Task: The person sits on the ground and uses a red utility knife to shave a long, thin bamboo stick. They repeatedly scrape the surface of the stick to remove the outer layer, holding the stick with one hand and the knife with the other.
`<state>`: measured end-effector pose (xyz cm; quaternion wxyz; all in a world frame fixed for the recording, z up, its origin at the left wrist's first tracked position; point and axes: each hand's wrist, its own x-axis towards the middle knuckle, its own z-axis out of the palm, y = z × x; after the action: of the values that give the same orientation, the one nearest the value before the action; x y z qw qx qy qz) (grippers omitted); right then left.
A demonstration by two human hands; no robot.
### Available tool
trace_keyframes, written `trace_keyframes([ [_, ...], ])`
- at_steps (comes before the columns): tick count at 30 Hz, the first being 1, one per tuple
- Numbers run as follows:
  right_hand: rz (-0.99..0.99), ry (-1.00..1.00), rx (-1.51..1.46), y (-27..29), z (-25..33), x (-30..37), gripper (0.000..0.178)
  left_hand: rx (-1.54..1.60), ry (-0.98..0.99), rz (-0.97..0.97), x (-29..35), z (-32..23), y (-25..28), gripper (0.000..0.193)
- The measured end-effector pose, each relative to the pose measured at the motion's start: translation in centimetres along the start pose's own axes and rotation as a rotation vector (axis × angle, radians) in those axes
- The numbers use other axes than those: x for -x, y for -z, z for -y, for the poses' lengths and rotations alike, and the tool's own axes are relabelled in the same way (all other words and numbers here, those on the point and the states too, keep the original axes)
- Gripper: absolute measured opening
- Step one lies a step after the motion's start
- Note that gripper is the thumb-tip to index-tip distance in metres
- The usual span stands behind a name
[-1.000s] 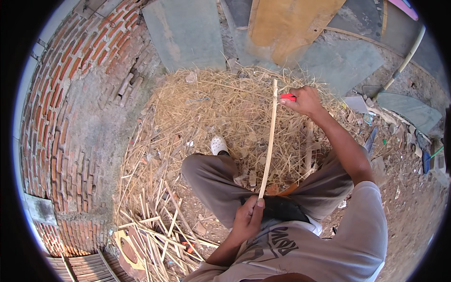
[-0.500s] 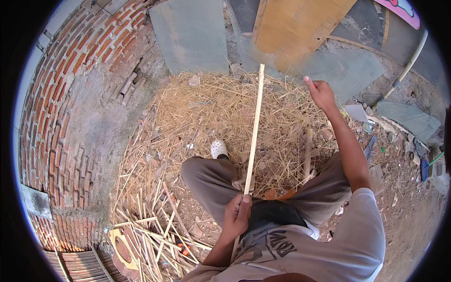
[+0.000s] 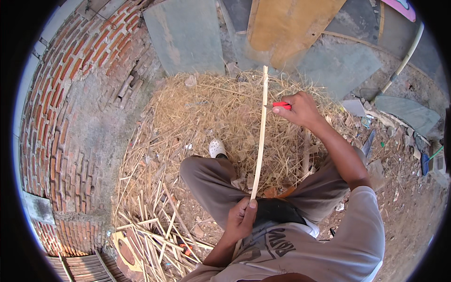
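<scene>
My left hand (image 3: 241,219), low in front of my body, is closed round the lower end of a long, pale strip of split wood or bamboo (image 3: 261,136). The strip rises away from me, bowing slightly. Near its far end, my right hand (image 3: 302,109) grips a red-handled knife (image 3: 282,105). Its short blade points left and meets or nearly meets the strip's right edge; exact contact is too small to tell. A dark pad (image 3: 275,217) covers my lap beneath the strip's lower part.
Thin shavings (image 3: 202,108) carpet the ground ahead. A heap of cut strips (image 3: 159,239) lies at my lower left, beside a brick wall (image 3: 61,141). Grey and tan boards (image 3: 188,37) lean at the far side. A pale pipe (image 3: 404,61) stands at the right.
My right hand has swung in from the right to the strip, and the red knife now shows in it. The strip's far end has shifted slightly right, and the strip bows more.
</scene>
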<state>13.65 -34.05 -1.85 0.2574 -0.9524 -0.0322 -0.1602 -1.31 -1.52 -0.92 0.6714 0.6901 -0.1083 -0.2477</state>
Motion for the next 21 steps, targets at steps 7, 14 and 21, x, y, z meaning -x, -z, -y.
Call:
trace_keyframes([
  [7, -0.126, -0.084, 0.112, -1.2, -3.1, -1.5, 0.061, -0.051, 0.046, 0.073, 0.7, 0.1, -0.1, 0.031],
  [14, -0.243, -0.025, 0.349, -2.1, -5.1, -1.9, 0.060, -0.043, 0.120, -0.010, 0.0, 0.6, 0.0, 0.031],
  [21, -0.443, 0.147, 0.501, -2.4, -7.7, -2.1, 0.067, -0.012, 0.112, -0.015, -2.0, 2.8, 1.2, 0.031],
])
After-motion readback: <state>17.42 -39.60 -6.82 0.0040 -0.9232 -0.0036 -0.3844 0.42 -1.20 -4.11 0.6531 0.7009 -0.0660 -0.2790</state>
